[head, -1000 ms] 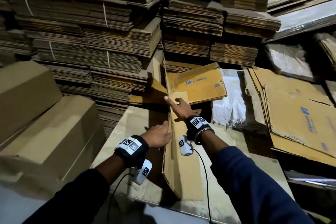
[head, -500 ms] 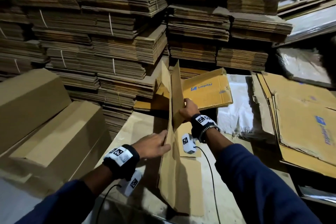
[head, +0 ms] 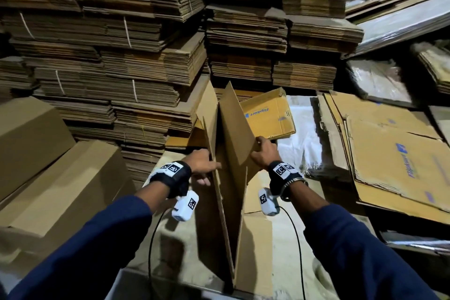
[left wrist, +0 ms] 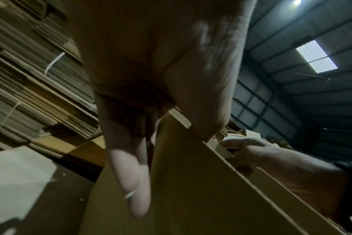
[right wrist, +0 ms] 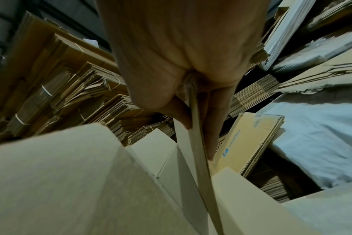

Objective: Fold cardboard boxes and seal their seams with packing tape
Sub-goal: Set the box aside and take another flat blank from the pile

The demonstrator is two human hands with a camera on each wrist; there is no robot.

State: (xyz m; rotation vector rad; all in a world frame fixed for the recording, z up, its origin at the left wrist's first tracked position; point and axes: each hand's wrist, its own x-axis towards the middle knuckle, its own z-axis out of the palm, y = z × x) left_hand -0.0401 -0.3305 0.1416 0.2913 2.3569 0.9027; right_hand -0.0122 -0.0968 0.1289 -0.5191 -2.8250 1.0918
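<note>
Flattened plain brown cardboard box [head: 226, 165] now lifted upright and spreading open. Right hand [head: 264, 153] pinches its right panel edge; left hand [head: 201, 165] grips the left panel, thumb over the edge. Uneven pulling could buckle it, topple it onto printed cartons [head: 267, 114] beyond.

A narrow gap runs between the two upright panels of the half-opened brown cardboard box [head: 233, 153], wide enough at its near part for fingers. Tall stacks of strapped flat cardboard sheets [head: 121, 56] wall off the far side. Assembled plain brown boxes [head: 48, 165] crowd the left; flattened printed yellow-brown cartons [head: 389, 153] cover the right. Bare table [head: 287, 263] shows near the right forearm.
</note>
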